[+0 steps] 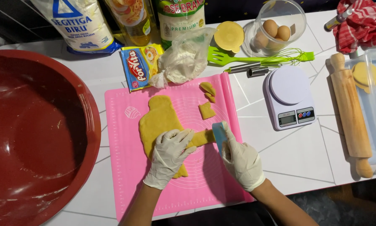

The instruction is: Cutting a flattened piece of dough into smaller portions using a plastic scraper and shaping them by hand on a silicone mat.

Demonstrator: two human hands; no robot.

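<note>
A flattened yellow dough (pixel 158 121) lies on a pink silicone mat (pixel 129 167). My left hand (pixel 170 157), in a white glove, presses flat on the dough's lower right part. In my gloved right hand (pixel 241 160) is a light blue scraper (pixel 220 134), its edge standing against a strip of dough (pixel 203 137) that sticks out to the right. A few small cut dough pieces (pixel 207 99) lie apart on the mat above the scraper.
A big dark red bowl (pixel 33 134) fills the left. A white kitchen scale (pixel 289 98) and wooden rolling pin (pixel 350 113) lie right of the mat. Behind are flour bags, an oil bottle, a margarine sachet (pixel 138 66), a plastic bag, green utensils and a jar of eggs (pixel 275 30).
</note>
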